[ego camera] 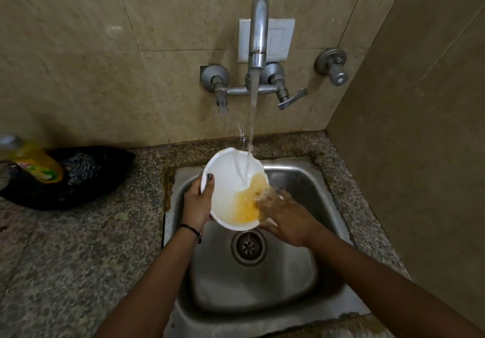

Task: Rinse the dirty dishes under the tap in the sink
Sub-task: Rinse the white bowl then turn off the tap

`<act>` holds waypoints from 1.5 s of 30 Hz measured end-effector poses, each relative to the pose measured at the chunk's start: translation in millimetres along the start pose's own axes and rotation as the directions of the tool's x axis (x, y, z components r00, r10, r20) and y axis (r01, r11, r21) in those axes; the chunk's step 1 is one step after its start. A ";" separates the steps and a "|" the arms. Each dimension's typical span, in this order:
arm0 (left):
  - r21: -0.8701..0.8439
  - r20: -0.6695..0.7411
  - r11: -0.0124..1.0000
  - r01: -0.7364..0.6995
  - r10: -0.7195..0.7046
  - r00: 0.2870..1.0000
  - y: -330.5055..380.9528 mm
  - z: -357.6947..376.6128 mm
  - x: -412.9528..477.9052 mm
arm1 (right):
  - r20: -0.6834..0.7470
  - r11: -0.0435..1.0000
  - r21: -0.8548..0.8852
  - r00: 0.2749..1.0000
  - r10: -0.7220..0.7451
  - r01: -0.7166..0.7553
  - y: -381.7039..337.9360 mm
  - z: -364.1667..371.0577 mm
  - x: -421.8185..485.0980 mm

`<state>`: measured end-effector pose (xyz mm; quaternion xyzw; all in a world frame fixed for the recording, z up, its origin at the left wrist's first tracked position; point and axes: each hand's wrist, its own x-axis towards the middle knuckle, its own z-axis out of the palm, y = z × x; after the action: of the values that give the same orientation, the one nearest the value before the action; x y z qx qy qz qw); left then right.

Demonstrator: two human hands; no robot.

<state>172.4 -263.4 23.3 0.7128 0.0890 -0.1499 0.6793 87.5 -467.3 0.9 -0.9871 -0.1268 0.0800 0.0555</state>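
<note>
Orange-yellow residue still clouds the lower right of the white bowl [231, 193], so the rinse is, by my judgement, only partway: the upper left of its inside looks clean, the stained water has yet to be tipped out. No other dirty dishes show in the steel sink [252, 285], so what is left beyond this bowl cannot be told. The bowl is held tilted above the drain [248, 246], with the stream from the tap [258, 33] landing inside it. The left hand [196, 204] grips the left rim, thumb over the edge and fingers [210, 180] curled behind. The right hand [286, 217] lies spread and unclenched at the right rim, its fingertips in the stained water, rubbing rather than gripping.
</note>
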 end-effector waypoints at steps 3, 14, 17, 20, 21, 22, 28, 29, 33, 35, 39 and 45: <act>0.003 -0.019 1.000 0.018 -0.018 1.000 0.8 0.2 -1.3 | -0.100 0.994 0.085 0.991 0.083 -0.075 -6.5 -10.8 7.7; -0.074 0.098 0.966 0.246 -0.238 0.966 -15.2 11.3 -17.6 | -0.310 1.000 0.005 0.950 0.026 -0.026 -37.7 -29.5 83.0; -0.060 0.107 0.969 0.240 -0.233 0.967 -17.4 10.3 -18.9 | -0.338 0.950 -0.064 0.902 0.269 -0.307 -26.8 -25.9 84.3; -0.027 0.080 0.972 0.234 -0.231 0.970 -16.8 10.5 -22.5 | -0.318 0.931 -0.027 0.886 0.338 -0.365 -27.9 -20.6 81.6; -0.026 0.077 0.970 0.243 -0.241 0.967 -17.5 10.5 -22.8 | -0.304 0.960 0.000 0.914 0.267 -0.281 -29.3 -18.6 80.7; -0.029 0.080 0.966 0.256 -0.254 0.964 -18.1 10.8 -23.5 | -0.302 0.988 0.028 0.941 0.152 -0.151 -32.0 -18.8 77.5; -0.064 0.112 0.954 0.292 -0.284 0.952 -15.3 12.3 -26.9 | -0.343 0.993 0.112 0.937 0.067 -0.030 -10.4 -28.9 72.5; -0.072 0.126 0.952 0.299 -0.288 0.949 -14.4 13.3 -27.2 | -0.385 0.989 0.131 0.915 0.117 -0.071 -7.2 -31.2 74.0; -0.046 0.160 0.951 0.305 -0.295 0.942 -11.3 18.7 -22.6 | -0.366 0.939 -0.039 0.870 -0.331 0.341 -21.5 -31.1 71.3; -0.028 0.173 0.954 0.299 -0.290 0.941 -8.4 22.7 -22.7 | -0.359 0.926 -0.033 0.860 -0.363 0.377 -12.7 -44.0 73.8; -0.018 0.203 0.950 0.311 -0.301 0.932 -3.8 29.2 -22.3 | -0.382 0.983 -0.029 0.906 -0.180 0.183 7.7 -71.9 82.2; -0.064 0.194 0.955 0.290 -0.273 0.942 4.2 30.9 -15.2 | -0.374 0.936 -0.073 0.860 -0.346 0.345 -7.7 -68.7 83.2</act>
<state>156.7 -293.2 31.4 0.6439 0.1342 -0.3062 0.6882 177.0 -444.5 57.4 -0.9450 -0.2884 -0.1247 0.0907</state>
